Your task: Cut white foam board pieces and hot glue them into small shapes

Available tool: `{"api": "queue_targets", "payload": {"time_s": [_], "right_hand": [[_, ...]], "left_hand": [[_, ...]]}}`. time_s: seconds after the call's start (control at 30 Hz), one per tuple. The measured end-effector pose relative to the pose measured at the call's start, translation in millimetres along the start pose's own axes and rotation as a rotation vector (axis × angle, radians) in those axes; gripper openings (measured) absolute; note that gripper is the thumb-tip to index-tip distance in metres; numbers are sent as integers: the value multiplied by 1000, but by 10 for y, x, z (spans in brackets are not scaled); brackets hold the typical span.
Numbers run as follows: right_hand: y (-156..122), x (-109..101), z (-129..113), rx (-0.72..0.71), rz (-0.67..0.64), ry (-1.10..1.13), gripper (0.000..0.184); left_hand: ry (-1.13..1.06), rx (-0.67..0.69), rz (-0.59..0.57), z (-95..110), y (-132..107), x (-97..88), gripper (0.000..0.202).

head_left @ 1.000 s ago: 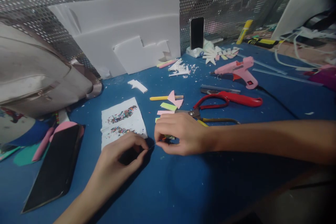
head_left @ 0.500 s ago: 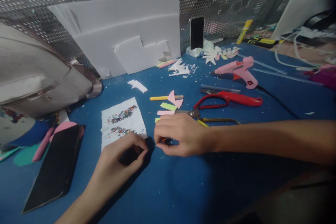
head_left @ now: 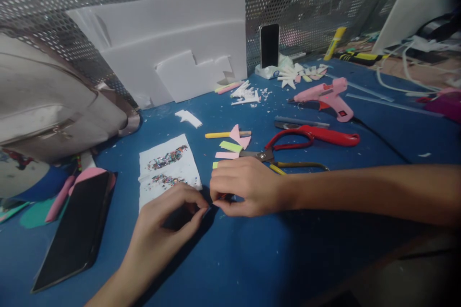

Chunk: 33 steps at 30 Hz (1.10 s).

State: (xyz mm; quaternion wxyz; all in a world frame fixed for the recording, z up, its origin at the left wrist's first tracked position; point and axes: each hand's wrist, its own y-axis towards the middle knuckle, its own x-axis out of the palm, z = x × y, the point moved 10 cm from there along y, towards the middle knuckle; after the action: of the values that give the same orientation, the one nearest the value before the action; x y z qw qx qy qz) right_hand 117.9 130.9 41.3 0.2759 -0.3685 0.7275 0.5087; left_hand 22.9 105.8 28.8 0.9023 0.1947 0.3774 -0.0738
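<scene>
My left hand [head_left: 169, 223] and my right hand [head_left: 243, 184] meet fingertip to fingertip low over the blue table [head_left: 252, 259]. Both are closed in a pinch. Between the right fingers shows a tiny reddish bit [head_left: 222, 196], too small to name. What the left fingers pinch is hidden. Just behind the left hand lies a white sheet [head_left: 167, 168] with two streaks of coloured glitter. Red-handled scissors [head_left: 306, 139] lie right behind my right hand.
A black phone [head_left: 74, 230] lies at the left, a grey bag [head_left: 54, 105] behind it. White foam boards [head_left: 173, 43] lean on the perforated wall. A pink glue gun [head_left: 329, 96], paper scraps [head_left: 232, 144], a yellow stick [head_left: 221, 135] and a second phone [head_left: 270, 45] lie further back.
My right hand has slid slightly left toward the left hand, so the fingertips are closer together. Nothing else on the table has moved.
</scene>
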Motion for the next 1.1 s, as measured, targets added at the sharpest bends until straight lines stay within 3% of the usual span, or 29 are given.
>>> {"api": "queue_targets", "payload": {"time_s": [0.33, 0.6, 1.1], "right_hand": [[-12, 30, 11, 0, -5, -13, 9], [-3, 13, -48, -58, 25, -59, 14], [8, -47, 35, 55, 46, -55, 6]], "left_hand": [[-26, -61, 86, -50, -33, -58, 17], [15, -31, 61, -4, -54, -25, 17], [147, 93, 6, 78, -22, -37, 18]]}}
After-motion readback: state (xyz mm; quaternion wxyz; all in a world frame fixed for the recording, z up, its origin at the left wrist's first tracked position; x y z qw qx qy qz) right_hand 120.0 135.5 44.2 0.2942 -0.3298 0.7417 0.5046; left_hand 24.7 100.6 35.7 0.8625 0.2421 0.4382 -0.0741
